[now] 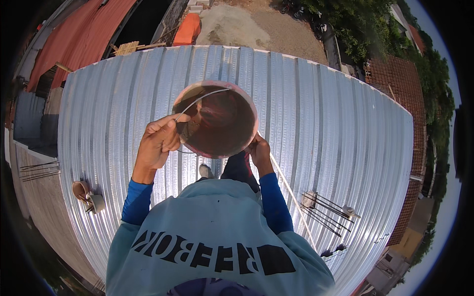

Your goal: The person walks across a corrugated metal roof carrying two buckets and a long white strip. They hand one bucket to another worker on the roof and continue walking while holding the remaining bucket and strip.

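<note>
above ribbed metal sheets (316,123), the left hand's (159,142) fingers pinch the wire handle (202,96) of a bucket (243,114), while the right hand (259,149) touches its side, fingers too hidden to tell.

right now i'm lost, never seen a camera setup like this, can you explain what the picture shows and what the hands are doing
There is no machine here, just two bare hands. The picture comes from a wide camera worn on the head, looking down, so straight edges look bent. The left hand pinches a thin grey wire handle. It belongs to a round reddish-brown bucket, its open top facing the camera. The right hand holds the bucket's right side, fingers partly hidden. Below is a silvery ribbed metal deck, with thin dark rods showing at right and a small brownish round object at left, too small to identify.
</note>
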